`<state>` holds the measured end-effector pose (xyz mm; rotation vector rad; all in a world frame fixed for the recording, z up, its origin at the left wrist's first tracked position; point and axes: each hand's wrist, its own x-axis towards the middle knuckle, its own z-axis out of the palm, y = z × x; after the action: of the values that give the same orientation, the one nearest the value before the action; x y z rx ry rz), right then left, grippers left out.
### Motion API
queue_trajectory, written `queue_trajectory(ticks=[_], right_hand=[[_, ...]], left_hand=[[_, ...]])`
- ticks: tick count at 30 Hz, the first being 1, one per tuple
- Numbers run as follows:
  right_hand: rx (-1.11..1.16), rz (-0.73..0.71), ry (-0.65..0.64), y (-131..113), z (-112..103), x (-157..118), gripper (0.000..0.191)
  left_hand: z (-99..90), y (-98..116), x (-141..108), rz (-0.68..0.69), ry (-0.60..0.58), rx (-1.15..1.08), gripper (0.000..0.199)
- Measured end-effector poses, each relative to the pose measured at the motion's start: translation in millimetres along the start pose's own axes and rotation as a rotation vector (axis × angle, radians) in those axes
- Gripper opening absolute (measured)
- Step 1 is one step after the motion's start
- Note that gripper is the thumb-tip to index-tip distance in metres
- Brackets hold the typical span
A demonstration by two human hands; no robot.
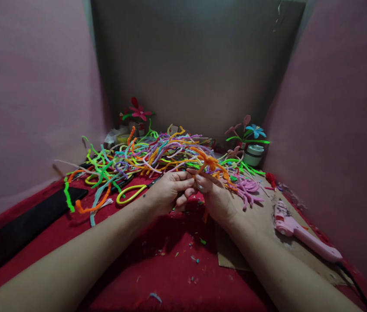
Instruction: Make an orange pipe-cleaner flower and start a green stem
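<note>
My left hand (172, 190) and my right hand (214, 195) meet over the middle of the red cloth. Both are closed in a pinch on an orange pipe-cleaner flower (210, 163), whose petals spread above the fingertips. Its lower end is hidden among my fingers. Behind my hands lies a big tangled heap of coloured pipe cleaners (157, 151). To the right of my right hand is a bundle of pink pipe cleaners (248, 189). Yellow-handled scissors (131, 193) rest left of my left hand, their blades partly covered.
A pink glue gun (300, 234) lies on cardboard (232, 255) at right, its cord trailing. A long black flat object (30, 229) is at left. Finished flowers (139, 112) and a white pot (253, 154) stand by the back wall. Scraps dot the red cloth (170, 277).
</note>
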<state>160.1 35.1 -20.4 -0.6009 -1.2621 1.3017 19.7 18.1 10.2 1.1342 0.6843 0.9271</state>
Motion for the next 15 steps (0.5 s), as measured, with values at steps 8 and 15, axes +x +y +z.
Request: queue_trajectory(ticks=[8, 15], right_hand=[[0.209, 0.115, -0.124, -12.1, 7.3, -2.4, 0.021], [0.098, 0.071, 0.046, 0.6, -0.8, 2.6, 0.016]], left_hand=[[-12.5, -2.1, -0.1, -0.095, -0.244, -0.189, 0.008], [-6.3, -3.8, 4.0, 0.128, -0.002, 0.309, 0.019]])
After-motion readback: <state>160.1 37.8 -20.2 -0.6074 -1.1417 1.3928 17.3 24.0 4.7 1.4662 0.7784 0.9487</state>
